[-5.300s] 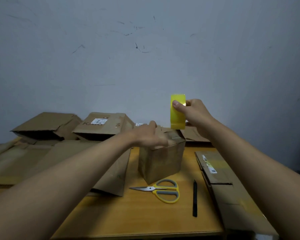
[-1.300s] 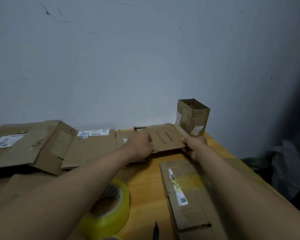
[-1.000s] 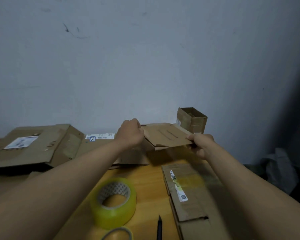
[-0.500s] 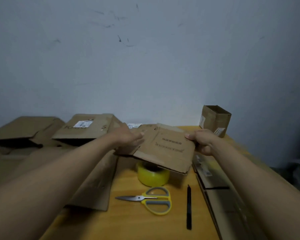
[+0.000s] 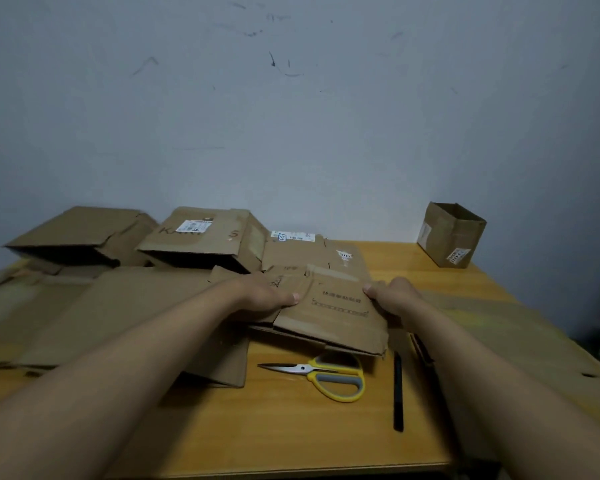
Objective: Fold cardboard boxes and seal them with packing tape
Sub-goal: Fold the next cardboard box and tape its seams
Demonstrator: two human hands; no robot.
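Observation:
A flattened brown cardboard box [image 5: 336, 317] with a printed label outline is held just above the wooden table [image 5: 291, 427], in the middle. My left hand [image 5: 267, 296] grips its left edge, thumb on top. My right hand [image 5: 392, 297] grips its right edge, thumb on top as well. The yellow tape roll is hidden, most likely under the held box. A small assembled box [image 5: 451, 233] stands at the far right corner of the table, its top open.
Yellow-handled scissors [image 5: 326, 374] and a black pen [image 5: 398, 393] lie in front of the held box. Flattened cartons [image 5: 194, 237] are piled at the back and left. More flat cardboard [image 5: 499, 327] covers the table's right side. A grey wall stands behind.
Both hands have brought the flat box down and toward me, over the tape roll, which no longer shows. The camera tilted down a little.

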